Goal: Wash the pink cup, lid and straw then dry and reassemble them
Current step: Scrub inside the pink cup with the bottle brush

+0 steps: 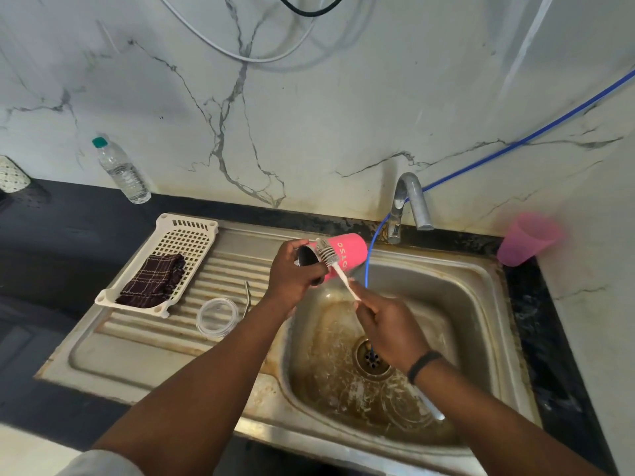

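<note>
while the steel sink [481, 304] lies under both hands, the left hand [292, 273] grips the pink cup [347, 254] on its side, white lettering showing, fingers curled around its dark mouth; the right hand [388, 324] pinches a white brush [335, 266], bristles beside those fingers.

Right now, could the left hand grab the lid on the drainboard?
Probably not yet. The left hand is busy gripping the cup over the sink. The lid lies bare nearby with nothing covering it, so once the cup is set down, reaching it looks easy.
</note>
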